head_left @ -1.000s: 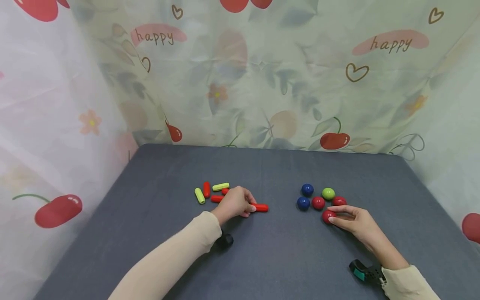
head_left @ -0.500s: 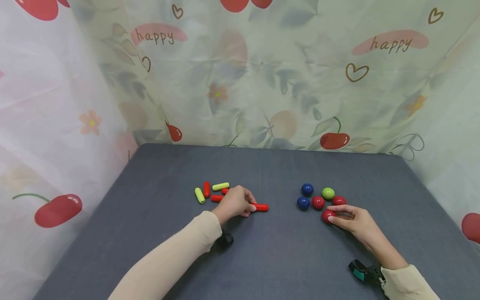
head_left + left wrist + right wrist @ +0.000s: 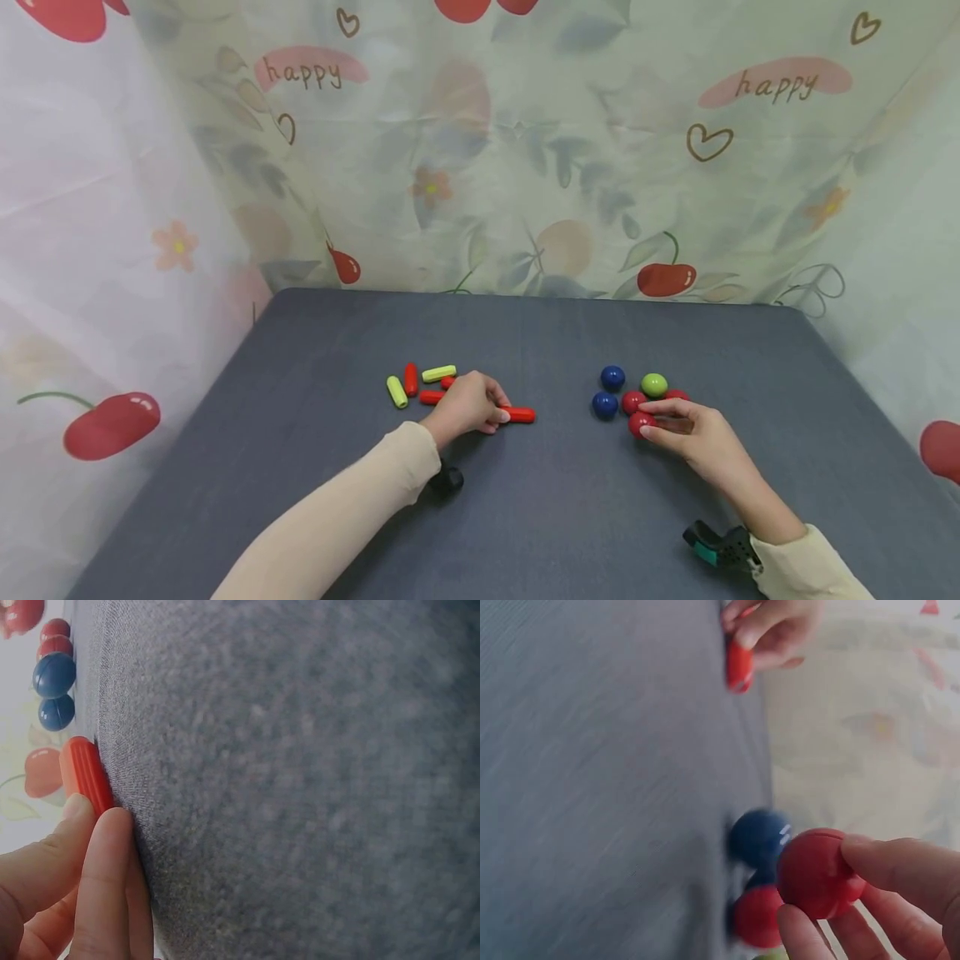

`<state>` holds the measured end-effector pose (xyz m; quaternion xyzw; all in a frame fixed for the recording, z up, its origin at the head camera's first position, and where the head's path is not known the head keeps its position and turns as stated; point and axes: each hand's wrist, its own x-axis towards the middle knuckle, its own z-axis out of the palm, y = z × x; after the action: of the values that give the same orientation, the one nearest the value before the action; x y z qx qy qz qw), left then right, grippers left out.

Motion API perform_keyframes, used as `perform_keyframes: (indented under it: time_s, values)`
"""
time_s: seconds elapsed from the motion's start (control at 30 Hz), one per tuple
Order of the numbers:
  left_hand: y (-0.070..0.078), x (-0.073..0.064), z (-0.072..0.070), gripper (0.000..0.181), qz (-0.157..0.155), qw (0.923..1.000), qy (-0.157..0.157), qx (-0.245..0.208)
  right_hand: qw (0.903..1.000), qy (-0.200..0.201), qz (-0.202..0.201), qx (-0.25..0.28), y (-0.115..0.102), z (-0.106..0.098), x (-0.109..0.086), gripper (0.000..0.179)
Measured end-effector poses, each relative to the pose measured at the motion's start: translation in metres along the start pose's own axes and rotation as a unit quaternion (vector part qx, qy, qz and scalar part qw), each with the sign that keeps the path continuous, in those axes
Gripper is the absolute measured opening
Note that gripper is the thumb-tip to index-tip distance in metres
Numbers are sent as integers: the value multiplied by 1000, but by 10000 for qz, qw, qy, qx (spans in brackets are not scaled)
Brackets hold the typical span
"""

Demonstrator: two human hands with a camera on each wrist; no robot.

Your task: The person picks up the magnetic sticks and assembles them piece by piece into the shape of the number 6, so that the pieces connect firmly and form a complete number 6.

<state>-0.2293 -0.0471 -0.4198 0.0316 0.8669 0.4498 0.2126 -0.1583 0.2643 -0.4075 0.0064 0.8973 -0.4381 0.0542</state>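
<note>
My left hand (image 3: 468, 406) pinches one end of a red ridged stick (image 3: 519, 414) that lies on the cloth-covered table. The left wrist view shows thumb and fingertips around the near end of the red stick (image 3: 86, 774). Between thumb and fingers my right hand (image 3: 705, 437) holds a glossy red ball (image 3: 641, 424). In the right wrist view that red ball (image 3: 814, 874) appears raised above the table. Close by lie two blue balls (image 3: 604, 406), a green ball (image 3: 654, 384) and another red ball (image 3: 632, 402). One more red ball (image 3: 677, 395) is partly hidden behind the right hand.
Left of the left hand lie two yellow-green sticks (image 3: 397, 392) and several red sticks (image 3: 411, 379), some partly covered by that hand. The dark grey table (image 3: 525, 517) ends at a printed curtain (image 3: 517, 167). Dark devices (image 3: 723, 546) sit at both wrists.
My right hand has moved slightly left with the red ball, which now appears lifted. The left hand and its red stick have stayed in place; the head view has shifted a little.
</note>
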Motion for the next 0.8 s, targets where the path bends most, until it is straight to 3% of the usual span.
perform_keyframes:
  time_s: [0.33, 0.67, 0.8]
  values:
    - [1, -1, 0, 8, -5, 10000, -17, -10, 9974, 417, -590, 23, -29, 18, 3, 46]
    - [1, -1, 1, 9, 14, 10000, 4, -76, 9941, 384, -991, 236, -42, 47, 12, 38]
    - [-1, 1, 1, 8, 17, 10000, 62, -35, 9947, 243, -965, 244, -44, 61, 18, 37]
